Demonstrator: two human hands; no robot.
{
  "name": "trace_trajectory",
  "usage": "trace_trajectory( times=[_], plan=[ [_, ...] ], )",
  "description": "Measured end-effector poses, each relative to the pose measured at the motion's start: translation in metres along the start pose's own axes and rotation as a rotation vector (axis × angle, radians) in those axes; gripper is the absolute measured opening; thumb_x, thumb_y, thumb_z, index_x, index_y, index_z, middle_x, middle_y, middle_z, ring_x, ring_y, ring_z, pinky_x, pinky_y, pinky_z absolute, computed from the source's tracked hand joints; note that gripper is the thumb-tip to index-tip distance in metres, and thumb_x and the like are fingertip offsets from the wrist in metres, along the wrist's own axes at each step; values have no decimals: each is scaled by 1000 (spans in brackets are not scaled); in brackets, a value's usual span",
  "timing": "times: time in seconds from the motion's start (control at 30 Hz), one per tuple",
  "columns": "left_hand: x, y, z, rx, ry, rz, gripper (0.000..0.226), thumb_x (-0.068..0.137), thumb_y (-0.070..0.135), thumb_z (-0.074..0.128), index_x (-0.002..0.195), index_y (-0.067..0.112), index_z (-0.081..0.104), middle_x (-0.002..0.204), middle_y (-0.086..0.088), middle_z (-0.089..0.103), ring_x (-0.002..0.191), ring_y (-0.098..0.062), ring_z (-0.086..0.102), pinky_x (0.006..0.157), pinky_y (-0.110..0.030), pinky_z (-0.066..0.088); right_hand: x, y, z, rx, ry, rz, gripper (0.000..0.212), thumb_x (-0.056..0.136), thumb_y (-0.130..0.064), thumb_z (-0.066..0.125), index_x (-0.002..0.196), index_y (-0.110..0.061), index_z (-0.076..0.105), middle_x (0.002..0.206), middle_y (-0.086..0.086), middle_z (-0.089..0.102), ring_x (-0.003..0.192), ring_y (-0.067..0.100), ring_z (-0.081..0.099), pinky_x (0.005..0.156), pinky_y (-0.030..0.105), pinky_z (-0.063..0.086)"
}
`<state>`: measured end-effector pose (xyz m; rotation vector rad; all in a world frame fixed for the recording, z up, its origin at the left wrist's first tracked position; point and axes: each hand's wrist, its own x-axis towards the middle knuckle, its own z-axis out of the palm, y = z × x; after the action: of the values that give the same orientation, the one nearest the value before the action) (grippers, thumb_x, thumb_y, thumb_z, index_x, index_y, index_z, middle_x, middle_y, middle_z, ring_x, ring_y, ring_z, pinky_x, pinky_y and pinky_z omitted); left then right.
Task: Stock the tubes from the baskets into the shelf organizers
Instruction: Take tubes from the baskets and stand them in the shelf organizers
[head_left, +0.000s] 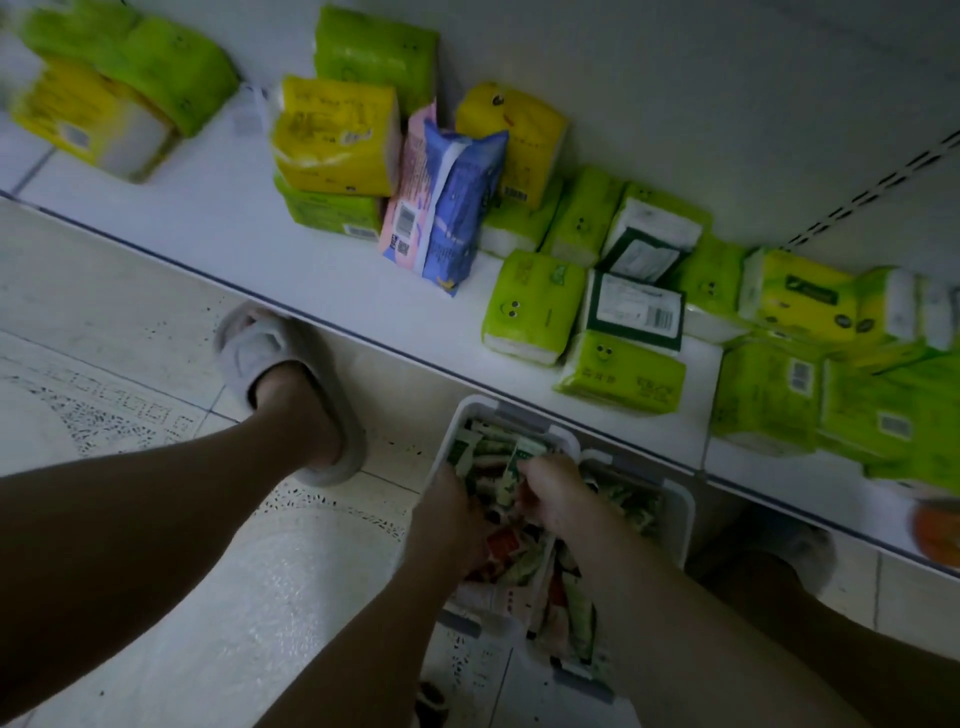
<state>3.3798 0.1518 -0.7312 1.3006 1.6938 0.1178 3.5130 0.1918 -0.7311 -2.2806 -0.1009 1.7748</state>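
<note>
Both hands down in the near basket (563, 441): left hand (451, 525) and right hand (551, 496) curled around tubes (491, 457), tissue packs (535, 306) shelved beyond.

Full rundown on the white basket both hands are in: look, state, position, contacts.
The white basket looks like plastic, rectangular with rounded corners and grey clips on its rim. It sits on the tiled floor against the low shelf's edge, beside a second white basket. It is filled with loose green, white and red tubes. The left hand and the right hand both reach into it among the tubes.
</note>
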Motion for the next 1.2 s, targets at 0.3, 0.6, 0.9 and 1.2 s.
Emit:
trace_trajectory(
  times=[0.3, 0.6, 0.9, 1.2],
  plan=[
    [-19, 42, -76, -379, -221, 60, 9, 95, 30, 56, 97, 36, 63, 98, 7, 68, 94, -16, 65, 85, -38, 54, -86, -4, -26, -101, 2, -310, 38, 100, -44, 49, 127, -17, 55, 115, 19, 62, 83, 33, 64, 63, 31, 48],
    [-67, 136, -164, -528, -374, 150, 4, 95, 12, 58, 97, 15, 58, 63, 5, 63, 55, -9, 59, 89, -52, 53, -198, -27, -72, -92, 50, -703, 44, 95, -33, 61, 66, -8, 41, 61, 9, 31, 55, 18, 48, 58, 22, 50],
    [-162, 226, -238, -483, -476, 503, 7, 98, 24, 53, 94, 21, 58, 74, 11, 70, 66, -13, 67, 83, -56, 55, -324, -44, -121, 125, 110, -1104, 10, 94, -20, 65, 84, -16, 65, 81, 0, 74, 72, 9, 71, 62, 31, 61],
    [-243, 285, -302, -367, -481, 763, 29, 96, 28, 52, 124, 21, 57, 108, -18, 64, 94, -33, 62, 69, -44, 60, -429, -60, -162, 164, 99, -1318, 20, 101, -21, 51, 105, -7, 65, 102, 11, 75, 93, 23, 72, 66, 31, 59]
  ],
)
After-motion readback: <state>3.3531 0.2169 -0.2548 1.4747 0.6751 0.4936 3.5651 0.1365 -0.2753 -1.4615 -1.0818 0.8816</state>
